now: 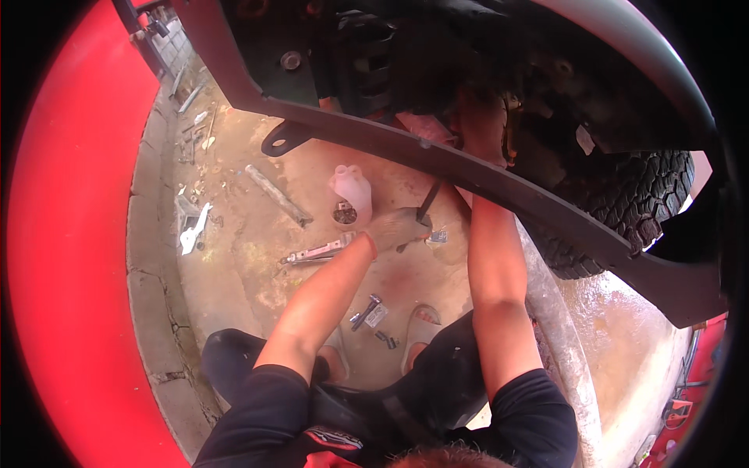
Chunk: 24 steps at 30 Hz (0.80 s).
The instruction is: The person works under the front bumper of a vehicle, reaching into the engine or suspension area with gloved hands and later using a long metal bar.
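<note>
My left forearm (pixel 320 304) reaches forward, low over the floor. Beyond its wrist a grey, glove-like shape, my left hand (pixel 396 226), blends with the concrete; it looks closed around the lower end of a dark rod (pixel 427 203). The rod rises toward the black steel bumper bar (pixel 374 139) of a vehicle. My right arm (pixel 498 257) goes up behind that bar, and my right hand (pixel 484 129) is in the shadowed underside near the wheel. Its fingers are hidden there. A small packet (pixel 439 236) lies beside the left hand.
A treaded tyre (pixel 640 203) stands at right, beside a long pale pipe (pixel 558 327). On the floor lie bolts (pixel 365 312), a metal jack-like tool (pixel 320 252), a pinkish plastic jug (pixel 351 191) and a rod-like piece (pixel 277 195). A concrete curb (pixel 156 312) borders the red panel (pixel 70 234).
</note>
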### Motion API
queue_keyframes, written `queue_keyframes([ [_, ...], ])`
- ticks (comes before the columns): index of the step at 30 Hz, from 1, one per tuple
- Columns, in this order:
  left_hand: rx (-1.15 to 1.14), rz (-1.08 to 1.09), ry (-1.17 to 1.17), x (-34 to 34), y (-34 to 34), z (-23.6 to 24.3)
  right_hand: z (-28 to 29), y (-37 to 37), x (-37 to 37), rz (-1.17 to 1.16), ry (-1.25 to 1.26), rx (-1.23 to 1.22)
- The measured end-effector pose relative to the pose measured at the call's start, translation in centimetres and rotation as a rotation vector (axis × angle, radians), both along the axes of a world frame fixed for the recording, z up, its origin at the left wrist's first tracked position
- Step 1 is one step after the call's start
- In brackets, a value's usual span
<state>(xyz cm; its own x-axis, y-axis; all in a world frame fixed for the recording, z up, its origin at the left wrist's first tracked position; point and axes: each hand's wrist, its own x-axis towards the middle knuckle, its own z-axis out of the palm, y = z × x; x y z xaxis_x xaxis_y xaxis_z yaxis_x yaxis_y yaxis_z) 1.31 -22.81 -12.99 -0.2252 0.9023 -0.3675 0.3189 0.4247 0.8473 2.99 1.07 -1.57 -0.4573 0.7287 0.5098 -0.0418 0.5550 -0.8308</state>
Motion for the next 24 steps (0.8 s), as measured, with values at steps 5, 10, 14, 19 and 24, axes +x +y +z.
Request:
queue_keyframes([
  [5,0.269,0.098,0.255,0.4,-1.5,-2.2,2.4,-2.4,1.1,0.145,0.040,-0.382],
  [10,0.174,0.342,0.315,-0.6,-8.2,6.1,1.2,-0.5,0.2,0.034,-0.034,-0.076],
  [14,0.059,0.176,0.672,0.4,-9.7,13.8,1.5,-1.5,-0.2,0.152,0.233,-0.187],
  [19,-0.019,0.201,0.887,2.5,-11.7,22.9,6.5,-7.7,3.8,0.633,0.627,-0.831],
  [24,0.094,0.249,0.856,3.0,-10.6,17.8,3.5,-3.9,2.9,0.384,0.505,-0.747],
])
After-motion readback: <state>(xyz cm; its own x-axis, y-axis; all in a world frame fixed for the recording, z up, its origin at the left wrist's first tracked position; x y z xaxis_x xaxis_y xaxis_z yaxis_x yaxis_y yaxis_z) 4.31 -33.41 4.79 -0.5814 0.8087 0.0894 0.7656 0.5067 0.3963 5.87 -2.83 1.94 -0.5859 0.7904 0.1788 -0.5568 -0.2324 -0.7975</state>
